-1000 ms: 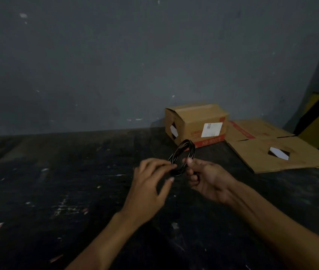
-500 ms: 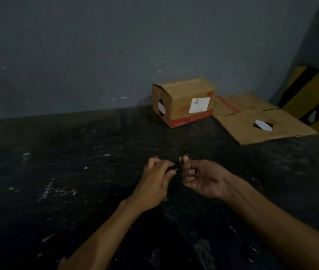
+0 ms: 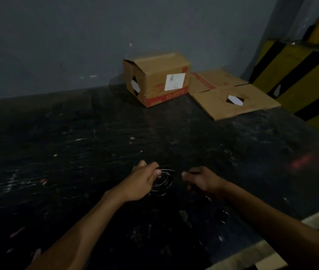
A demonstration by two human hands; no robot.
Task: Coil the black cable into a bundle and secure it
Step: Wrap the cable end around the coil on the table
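Observation:
The black cable [image 3: 162, 183] is a small loose coil of several loops low over the dark table [image 3: 76, 152], between my two hands. My left hand [image 3: 143, 181] pinches the coil's left side with thumb and fingers. A short gap separates the coil from my right hand [image 3: 201, 179] on its right, whose fingers are curled and whose thumb points toward the coil. In the dim light I cannot make out whether the right hand holds a strand. Faint glints of cable [image 3: 223, 217] show under my right forearm.
A small cardboard box [image 3: 158, 78] stands at the back against the grey wall. A flattened carton [image 3: 230, 98] lies to its right. A yellow and black striped barrier [image 3: 301, 82] stands past the table's right edge. A pale table edge [image 3: 267, 248] runs along the lower right.
The coil has come down from in front of the box to just above the table. My right hand has let go of the coil and moved away to the right; my left hand keeps hold.

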